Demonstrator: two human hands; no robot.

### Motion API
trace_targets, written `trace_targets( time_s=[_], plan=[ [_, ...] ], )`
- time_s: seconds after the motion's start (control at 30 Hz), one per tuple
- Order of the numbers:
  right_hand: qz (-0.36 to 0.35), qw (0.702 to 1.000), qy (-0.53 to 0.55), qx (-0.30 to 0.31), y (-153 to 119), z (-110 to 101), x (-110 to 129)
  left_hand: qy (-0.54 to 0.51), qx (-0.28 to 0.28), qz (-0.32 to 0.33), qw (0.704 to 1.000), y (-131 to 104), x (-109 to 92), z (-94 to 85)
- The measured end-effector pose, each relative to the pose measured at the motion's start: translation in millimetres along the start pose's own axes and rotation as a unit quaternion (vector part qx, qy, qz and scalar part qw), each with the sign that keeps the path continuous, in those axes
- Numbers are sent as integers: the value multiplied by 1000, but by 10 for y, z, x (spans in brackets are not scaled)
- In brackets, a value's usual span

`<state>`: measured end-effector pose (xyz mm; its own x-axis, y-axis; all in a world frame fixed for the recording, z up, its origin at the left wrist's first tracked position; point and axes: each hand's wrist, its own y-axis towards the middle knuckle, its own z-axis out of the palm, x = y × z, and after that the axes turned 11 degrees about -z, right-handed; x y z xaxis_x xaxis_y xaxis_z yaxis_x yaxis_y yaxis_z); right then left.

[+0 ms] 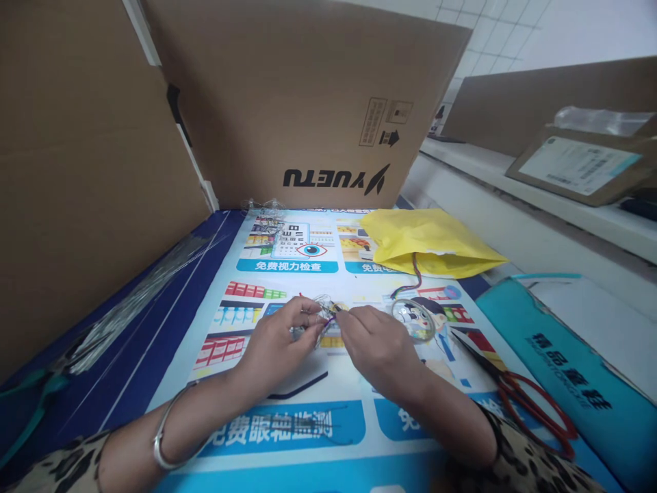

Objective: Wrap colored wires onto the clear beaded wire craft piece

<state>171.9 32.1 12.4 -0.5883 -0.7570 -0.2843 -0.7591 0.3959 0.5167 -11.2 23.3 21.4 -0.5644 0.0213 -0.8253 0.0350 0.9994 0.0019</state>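
Observation:
In the middle of the printed mat, my left hand [280, 342] is closed in a pinch on a small bundle of thin silvery wire [322, 301]. A short purple thread [329, 320] lies across the wire. My right hand [377, 342] is closed against the left one, its thumb and forefinger pinching the thread's end; its other fingers are curled under. Just right of my right hand lies a round clear coil [413, 320]. Braided dark multicoloured threads [417, 274] trail out of a yellow bag [431, 236] beyond it.
Red-handled scissors [538, 404] and a teal box [559, 363] lie at the right. Long thin wires [138, 308] and a teal-handled tool [41, 397] are at the left. Dark wires [318, 423] lie in front, twisted wire pieces [264, 209] behind. Cardboard [308, 103] walls the back and left.

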Motion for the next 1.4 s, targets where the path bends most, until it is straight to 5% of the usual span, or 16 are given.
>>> trace_targets(
  time_s=[0.37, 0.63, 0.93, 1.4],
  plan=[
    [-60, 994, -88, 4, 30, -111, 13, 1, -18, 25, 1000, -1, 34, 36],
    [-9, 1000, -9, -21, 31, 9, 66, -22, 52, 60, 997, -20, 56, 14],
    [99, 981, 150, -67, 26, 129, 11, -36, 57, 46, 997, -20, 59, 14],
    [94, 975, 200, -38, 23, 248, -38, -11, 51, 38, 998, 2, 78, 17]
  ],
)
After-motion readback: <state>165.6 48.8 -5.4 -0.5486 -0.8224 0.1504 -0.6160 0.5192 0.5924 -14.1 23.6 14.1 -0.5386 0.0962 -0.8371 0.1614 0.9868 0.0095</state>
